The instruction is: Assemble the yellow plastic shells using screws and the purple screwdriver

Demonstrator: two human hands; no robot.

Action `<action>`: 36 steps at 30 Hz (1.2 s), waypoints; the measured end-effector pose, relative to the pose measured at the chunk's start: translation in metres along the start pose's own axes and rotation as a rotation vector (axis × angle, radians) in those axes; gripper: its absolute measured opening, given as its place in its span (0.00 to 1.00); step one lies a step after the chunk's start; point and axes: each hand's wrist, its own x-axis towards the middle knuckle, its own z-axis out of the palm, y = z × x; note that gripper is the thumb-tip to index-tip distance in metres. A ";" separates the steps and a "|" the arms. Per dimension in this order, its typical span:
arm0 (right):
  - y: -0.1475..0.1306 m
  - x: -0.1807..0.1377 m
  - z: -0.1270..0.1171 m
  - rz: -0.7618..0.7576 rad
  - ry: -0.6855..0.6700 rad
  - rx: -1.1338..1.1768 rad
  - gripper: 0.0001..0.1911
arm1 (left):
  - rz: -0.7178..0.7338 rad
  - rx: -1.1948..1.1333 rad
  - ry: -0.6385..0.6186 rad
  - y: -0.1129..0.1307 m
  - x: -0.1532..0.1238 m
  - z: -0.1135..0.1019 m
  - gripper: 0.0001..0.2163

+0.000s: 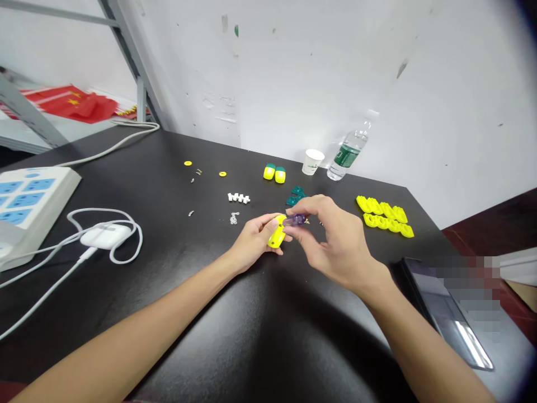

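"Where's the left hand (254,240)?"

"Centre of the frame, nearest of the two to the yellow plastic casing (276,239). Its fingers curl around the casing, whose long axis tilts up towards the right."

"And the right hand (331,240)?"

"It's pinching a translucent purple plastic piece (295,220) between thumb and fingertips, lying crosswise just above the casing. I can't tell if they touch."

"Further out?"

"Teal plastic parts (296,196) just beyond, white plastic clips (239,197) to the upper left, and yellow moulded parts (384,215) in 2 rows to the right."
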 end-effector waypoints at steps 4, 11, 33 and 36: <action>0.003 -0.001 0.001 -0.049 -0.013 0.101 0.13 | 0.006 -0.005 -0.001 -0.003 0.002 -0.003 0.10; 0.005 0.002 -0.005 -0.050 -0.048 0.180 0.13 | -0.013 -0.018 0.012 -0.004 0.003 -0.004 0.14; 0.008 -0.003 -0.004 0.048 -0.032 0.228 0.19 | -0.008 -0.060 -0.011 -0.001 0.001 -0.004 0.19; 0.009 -0.003 -0.005 -0.001 -0.049 0.278 0.19 | -0.011 -0.068 0.004 -0.002 0.001 -0.004 0.18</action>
